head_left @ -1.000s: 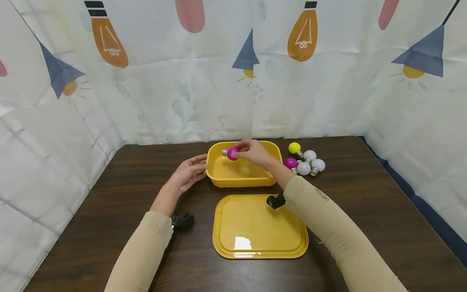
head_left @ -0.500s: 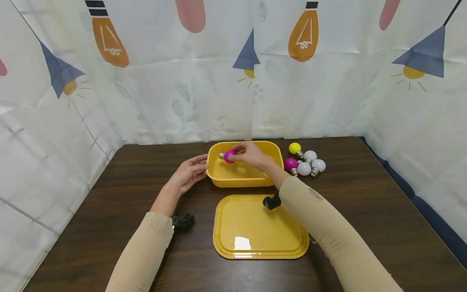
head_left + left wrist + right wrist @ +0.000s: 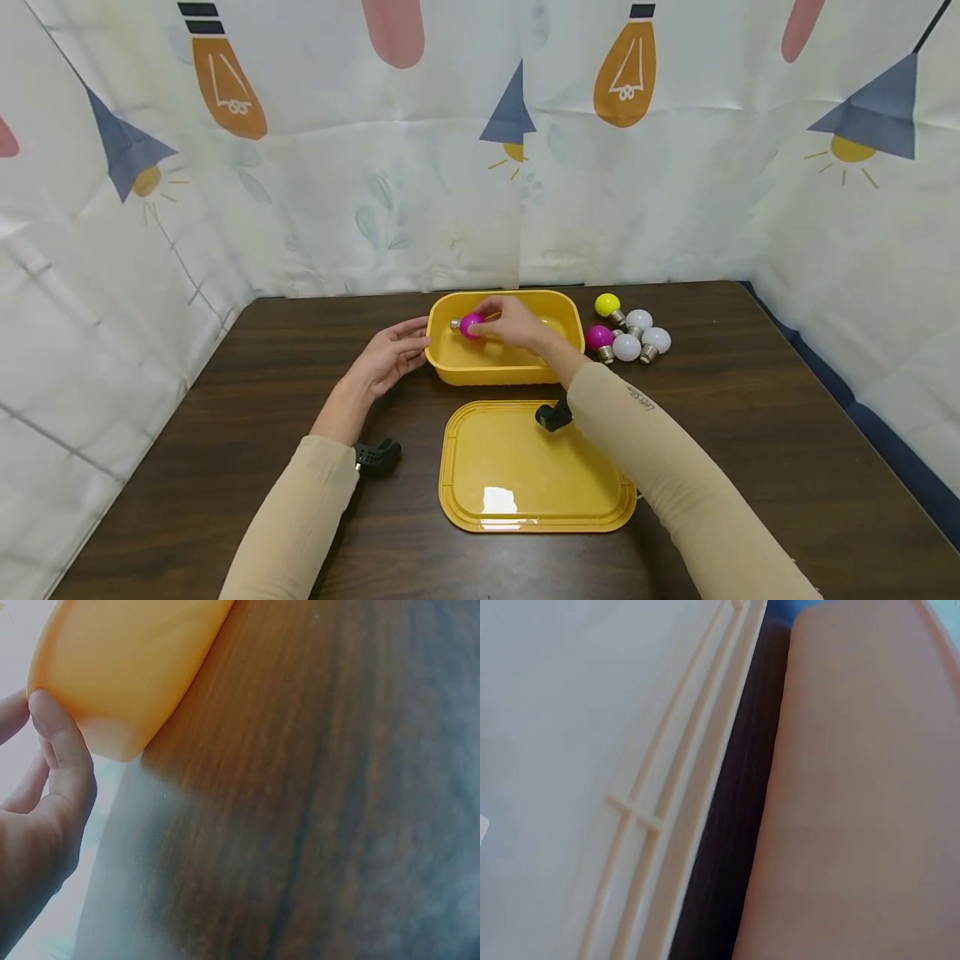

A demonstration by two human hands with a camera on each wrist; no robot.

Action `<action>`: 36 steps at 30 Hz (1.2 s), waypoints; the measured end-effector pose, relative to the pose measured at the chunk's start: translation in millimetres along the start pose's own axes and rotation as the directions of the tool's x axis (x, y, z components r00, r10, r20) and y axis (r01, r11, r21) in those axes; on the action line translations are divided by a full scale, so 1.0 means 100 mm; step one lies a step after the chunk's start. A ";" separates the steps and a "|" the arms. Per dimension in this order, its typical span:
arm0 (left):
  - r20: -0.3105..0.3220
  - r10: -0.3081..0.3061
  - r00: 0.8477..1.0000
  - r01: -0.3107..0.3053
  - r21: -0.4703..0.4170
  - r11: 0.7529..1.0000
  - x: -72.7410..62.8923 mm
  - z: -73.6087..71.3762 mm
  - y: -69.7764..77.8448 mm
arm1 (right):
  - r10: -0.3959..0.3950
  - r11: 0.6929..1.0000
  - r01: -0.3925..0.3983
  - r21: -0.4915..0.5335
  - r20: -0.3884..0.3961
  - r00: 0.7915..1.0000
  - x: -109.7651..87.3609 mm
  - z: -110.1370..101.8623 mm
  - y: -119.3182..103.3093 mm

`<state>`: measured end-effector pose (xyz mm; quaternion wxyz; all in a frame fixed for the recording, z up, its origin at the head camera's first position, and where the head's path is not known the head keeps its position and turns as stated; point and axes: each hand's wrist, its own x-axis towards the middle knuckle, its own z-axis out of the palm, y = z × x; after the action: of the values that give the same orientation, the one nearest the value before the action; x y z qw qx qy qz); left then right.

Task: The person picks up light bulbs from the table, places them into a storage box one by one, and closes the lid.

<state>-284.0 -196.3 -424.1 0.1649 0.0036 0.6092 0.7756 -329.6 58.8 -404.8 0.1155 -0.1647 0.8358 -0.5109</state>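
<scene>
Head view: The right hand (image 3: pixel 513 323) pinches a purple bulb (image 3: pixel 470 327) between thumb and fingers, screw base pointing left, inside the outline of the yellow box (image 3: pixel 502 377); contact with the box floor cannot be determined. The left hand (image 3: pixel 386 357) has its fingers extended, touching the box's left end. A yellow bulb (image 3: pixel 607 305), a second purple bulb (image 3: pixel 599 337) and three white bulbs (image 3: pixel 627 347) lie right of the box. A flat yellow tray (image 3: pixel 510 467) lies in front of the box.

Left wrist view: Thumb and fingers contact the box, relaxed and slightly apart.

Right wrist view: The tray's ribbed edge shows.
</scene>
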 end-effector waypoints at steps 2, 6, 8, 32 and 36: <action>-0.001 -0.002 1.000 0.002 0.003 1.000 0.00 0.00 0.00 | 0.003 1.000 -0.003 -0.012 0.002 1.000 0.01 0.01 -0.01; -0.004 -0.008 1.000 0.008 -0.001 1.000 0.00 0.00 -0.02 | 0.007 1.000 -0.007 -0.023 0.023 1.000 0.02 0.03 -0.03; -0.002 -0.007 1.000 0.007 -0.003 1.000 0.01 0.00 -0.03 | 0.011 1.000 -0.011 -0.025 0.032 0.999 0.02 0.04 -0.02; 0.025 0.011 1.000 -0.011 -0.008 1.000 0.02 -0.02 -0.04 | 0.025 0.998 -0.023 -0.062 0.035 0.999 0.06 0.09 0.01; 0.029 0.013 1.000 -0.013 -0.010 1.000 0.01 -0.01 -0.03 | 0.021 0.998 -0.018 -0.067 0.033 0.999 0.07 0.09 0.02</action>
<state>-284.8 -196.6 -427.7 0.1688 0.0179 0.6029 0.7796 -333.0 49.3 -410.4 0.1291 -0.1689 0.8519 -0.4786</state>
